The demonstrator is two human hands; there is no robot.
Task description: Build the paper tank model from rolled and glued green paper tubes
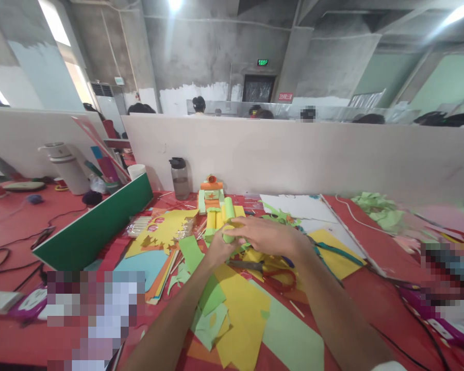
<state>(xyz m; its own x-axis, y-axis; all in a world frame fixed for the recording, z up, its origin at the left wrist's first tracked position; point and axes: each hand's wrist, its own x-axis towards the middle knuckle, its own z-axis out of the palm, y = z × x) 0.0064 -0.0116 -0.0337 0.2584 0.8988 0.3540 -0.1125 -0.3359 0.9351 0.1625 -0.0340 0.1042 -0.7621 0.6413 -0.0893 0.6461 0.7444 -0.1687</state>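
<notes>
A paper model made of yellow and light green rolls stands in front of me at the middle of the table. My left hand is closed around its near end, at a green rolled piece. From the right, my right hand reaches over with bent fingers pressed to the same green piece; its fingertips are partly hidden. Just behind stands an orange and green paper model with a star on its front. Scissors with red handles lie below my right hand.
Yellow paper and pale green sheets cover the table's near part. Star-cut yellow paper lies left, by a green board. A water bottle stands against the white partition. Crumpled green paper lies right.
</notes>
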